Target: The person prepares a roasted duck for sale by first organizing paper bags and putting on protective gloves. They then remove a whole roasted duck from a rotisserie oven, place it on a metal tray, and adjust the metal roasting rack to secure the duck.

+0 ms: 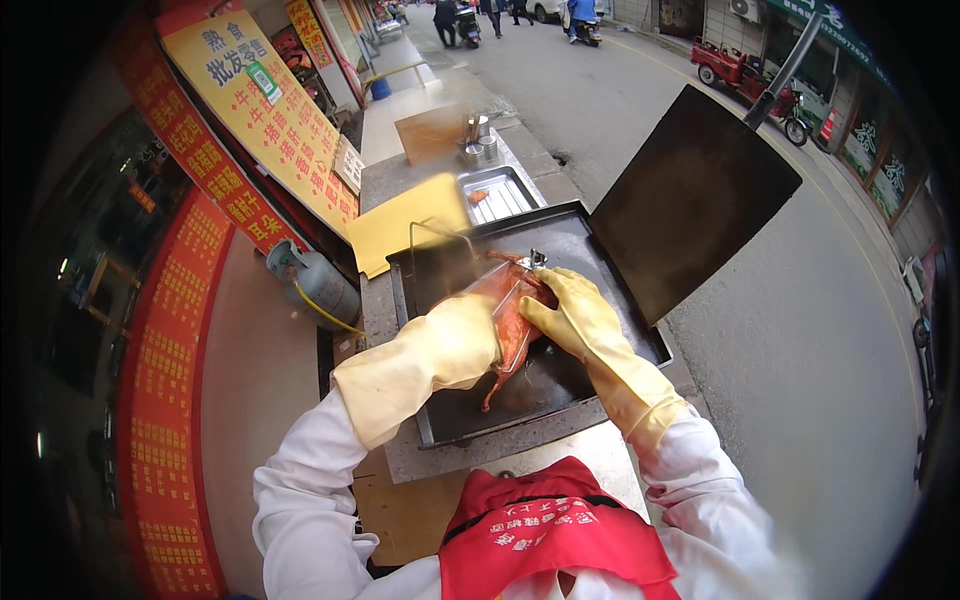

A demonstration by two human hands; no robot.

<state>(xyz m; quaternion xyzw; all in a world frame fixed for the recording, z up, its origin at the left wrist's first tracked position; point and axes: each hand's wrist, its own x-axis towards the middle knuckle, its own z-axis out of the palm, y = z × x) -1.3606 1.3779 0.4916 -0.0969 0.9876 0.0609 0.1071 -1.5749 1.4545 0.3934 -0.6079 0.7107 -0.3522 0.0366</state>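
Note:
A reddish-brown roast duck lies on a large black griddle pan, with thin metal wires of a rack across it. My left hand, in a yellow rubber glove, is at the duck's left side against the rack; its fingers are blurred and partly hidden. My right hand, gloved alike, lays thumb and fingers over the duck's right side. Just beyond those fingertips is a shiny metal fitting. A thin bent wire handle rises near the pan's far left corner.
The black lid stands raised on the right. Beyond the pan are a yellow board, a steel tray with a small piece of food, and metal cans. A gas cylinder with a yellow hose stands left. People and vehicles occupy the street.

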